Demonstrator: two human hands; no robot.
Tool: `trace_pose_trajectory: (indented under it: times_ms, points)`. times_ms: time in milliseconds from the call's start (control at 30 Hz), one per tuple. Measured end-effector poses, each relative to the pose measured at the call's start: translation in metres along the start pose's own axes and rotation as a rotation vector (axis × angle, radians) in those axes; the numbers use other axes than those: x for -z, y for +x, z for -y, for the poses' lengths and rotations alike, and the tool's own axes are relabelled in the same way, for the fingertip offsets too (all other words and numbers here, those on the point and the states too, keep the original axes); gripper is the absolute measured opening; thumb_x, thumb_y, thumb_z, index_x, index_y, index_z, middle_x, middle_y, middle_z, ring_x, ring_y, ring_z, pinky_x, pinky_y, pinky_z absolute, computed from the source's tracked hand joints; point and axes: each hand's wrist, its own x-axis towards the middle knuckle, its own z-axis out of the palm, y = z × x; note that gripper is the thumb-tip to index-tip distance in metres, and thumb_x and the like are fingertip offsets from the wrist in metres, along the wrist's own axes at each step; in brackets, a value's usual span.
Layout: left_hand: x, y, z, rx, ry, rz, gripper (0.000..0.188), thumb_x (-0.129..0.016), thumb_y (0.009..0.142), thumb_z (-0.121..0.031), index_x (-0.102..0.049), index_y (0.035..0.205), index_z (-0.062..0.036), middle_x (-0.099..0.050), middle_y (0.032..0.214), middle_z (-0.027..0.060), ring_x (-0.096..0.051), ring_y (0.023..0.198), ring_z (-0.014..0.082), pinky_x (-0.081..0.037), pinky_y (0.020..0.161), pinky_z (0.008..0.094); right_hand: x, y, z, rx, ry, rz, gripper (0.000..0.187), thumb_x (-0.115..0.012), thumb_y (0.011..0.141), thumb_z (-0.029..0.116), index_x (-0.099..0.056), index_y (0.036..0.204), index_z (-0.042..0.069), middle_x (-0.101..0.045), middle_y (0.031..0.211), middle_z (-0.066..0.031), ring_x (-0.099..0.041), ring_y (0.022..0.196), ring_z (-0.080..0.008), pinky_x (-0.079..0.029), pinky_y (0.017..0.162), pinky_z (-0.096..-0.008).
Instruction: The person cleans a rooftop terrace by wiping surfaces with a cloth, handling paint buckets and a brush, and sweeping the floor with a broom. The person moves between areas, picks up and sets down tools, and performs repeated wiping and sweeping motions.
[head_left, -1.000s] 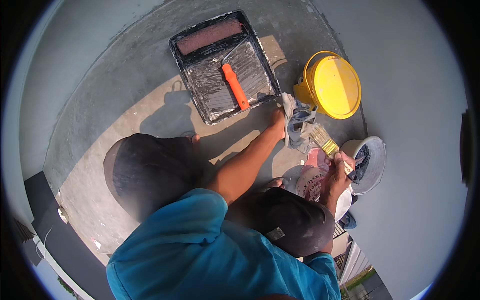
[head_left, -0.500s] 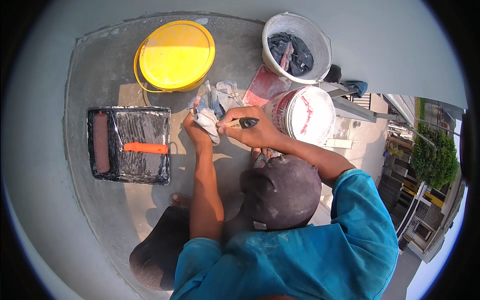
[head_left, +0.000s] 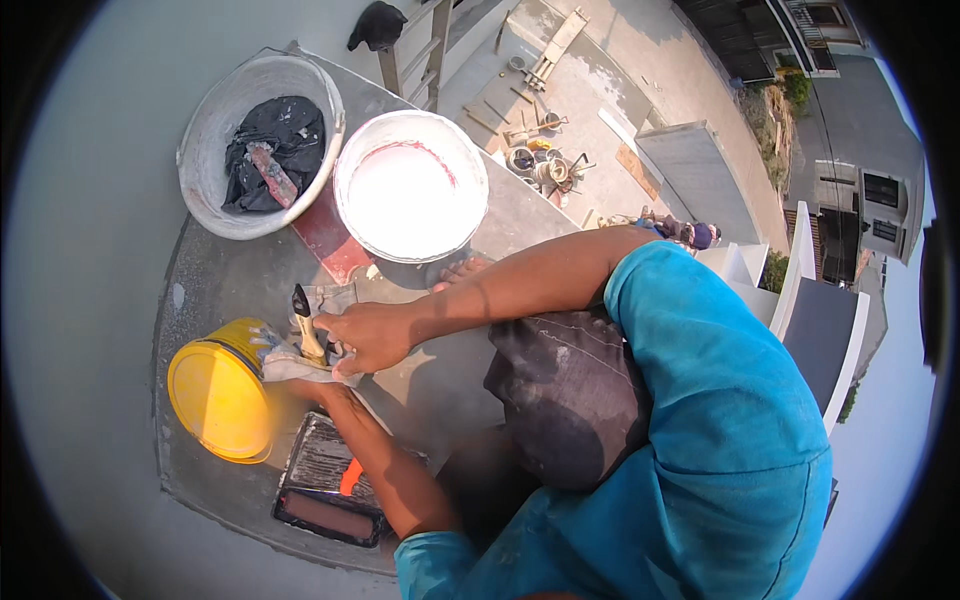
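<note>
A black-tipped paintbrush (head_left: 306,332) tilts against a crumpled grey cloth (head_left: 283,364).

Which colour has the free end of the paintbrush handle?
The free end of the handle is black; the head view shows it.

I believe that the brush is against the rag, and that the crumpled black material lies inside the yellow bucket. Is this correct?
Not the yellow bucket: the head view shows the crumpled black material inside the open greyish-white bucket. The brush is indeed against the rag.
</note>
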Motion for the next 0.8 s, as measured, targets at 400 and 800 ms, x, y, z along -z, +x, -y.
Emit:
trace_pose_trajectory:
  times_ms: [400,800]
  points:
    - [-0.007,0.115,-0.021,-0.845,1.748,0.029,0.062,-0.041,0.106,-0.050,-0.058,0.131,0.0031,-0.068,0.111,0.0292,-0.066,0.100,0.0429,-0.052,0.088,0.0491,0.014,-0.278,-0.139,-0.754,0.369,-0.925,0.033,-0.067,0.089,0.038,-0.072,0.105,0.010,-0.069,0.111,-0.0125,-0.065,0.104,-0.0277,-0.051,0.088,-0.0373]
    - [-0.029,0.089,-0.002,-0.996,1.909,0.054,0.070,-0.034,0.107,-0.055,-0.059,0.115,0.0104,-0.063,0.110,0.0319,-0.062,0.101,0.0498,-0.047,0.090,0.0558,-0.144,-0.380,-0.268,-1.596,0.707,-0.948,0.152,-0.084,0.067,0.068,0.019,0.157,0.001,-0.015,0.148,-0.0544,-0.022,0.143,-0.0621,-0.029,0.116,-0.0605]
